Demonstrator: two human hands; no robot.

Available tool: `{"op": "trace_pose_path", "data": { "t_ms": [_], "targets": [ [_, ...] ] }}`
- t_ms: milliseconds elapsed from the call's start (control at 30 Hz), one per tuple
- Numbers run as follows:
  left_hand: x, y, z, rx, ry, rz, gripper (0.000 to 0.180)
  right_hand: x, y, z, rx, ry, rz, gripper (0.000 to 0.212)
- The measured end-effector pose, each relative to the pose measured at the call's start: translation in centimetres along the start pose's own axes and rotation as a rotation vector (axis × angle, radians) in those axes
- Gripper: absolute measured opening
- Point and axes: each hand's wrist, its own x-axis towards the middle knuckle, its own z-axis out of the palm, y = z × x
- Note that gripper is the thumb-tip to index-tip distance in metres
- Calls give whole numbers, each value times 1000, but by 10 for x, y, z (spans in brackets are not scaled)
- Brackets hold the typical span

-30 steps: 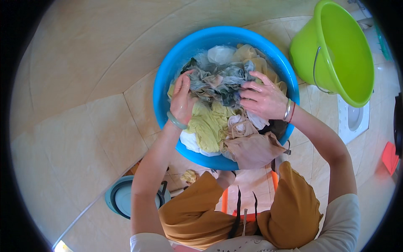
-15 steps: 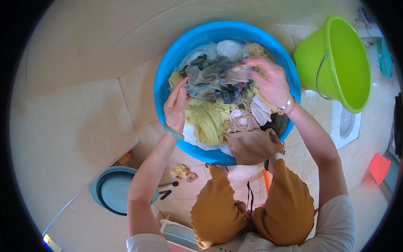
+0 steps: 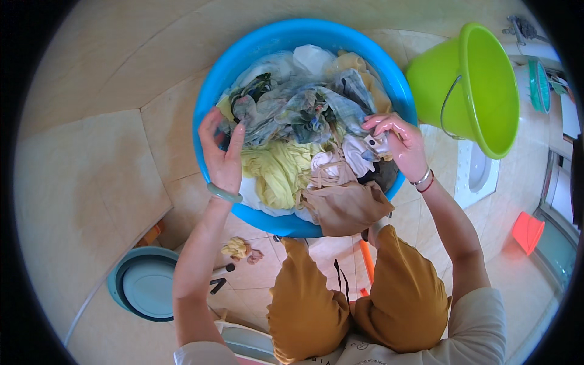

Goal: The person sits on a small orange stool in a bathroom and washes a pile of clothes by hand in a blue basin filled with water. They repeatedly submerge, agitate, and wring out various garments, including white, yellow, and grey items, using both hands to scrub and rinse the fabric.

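Note:
A large blue basin [image 3: 208,85] holds soaked clothes. Spread across its middle is a thin grey-blue patterned garment [image 3: 286,106]. My left hand [image 3: 223,152] is open beside the garment's left edge, its thumb held apart from the fingers, some fingertips hidden among the cloth. At the garment's right edge, my right hand [image 3: 406,148] has curved fingers resting near or on the wet fabric, with the thumb apart. Nearer me lie a yellow-green cloth [image 3: 277,173] and a brown-beige cloth [image 3: 347,207], which hangs over the near rim. Whitish cloth [image 3: 313,59] bulges at the far side.
A lime-green bucket [image 3: 435,82] stands right of the basin, next to a white squat toilet [image 3: 477,170]. A grey-blue basin [image 3: 118,283] sits at lower left. Small crumpled cloths [image 3: 236,248] lie on the tiled floor. An orange-red object [image 3: 528,232] is at far right.
The bunched patterned garment now lies spread wider across the pile. My right hand has moved down to the basin's right side; my left hand's fingers have parted. The view has shifted slightly.

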Motion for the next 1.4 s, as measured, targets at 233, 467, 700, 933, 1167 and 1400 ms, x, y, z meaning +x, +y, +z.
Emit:
{"op": "trace_pose_path", "data": {
  "t_ms": [233, 467, 700, 933, 1167, 1400],
  "targets": [
    [36, 11, 0, 767, -475, 370, 23, 25, -9, 11, 92, -22, 85, 29],
    [47, 72, 7, -163, -329, 30, 14, 58, -25, 24, -341, 182, -128, 28],
    [67, 113, 2, -550, -351, -161, 19, 79, -20, 36, -79, -54, 61, 38],
    [67, 56, -13, -368, -358, -269, 25, 61, -68, 13, 509, -73, 33, 37],
    [27, 24, -28, 386, -593, 222, 20, 27, -51, 6, -553, -439, 18, 44],
    [17, 27, -36, 486, -615, 430, 47, 32, -76, -4, -31, -718, 171, 34]
  ]
}}
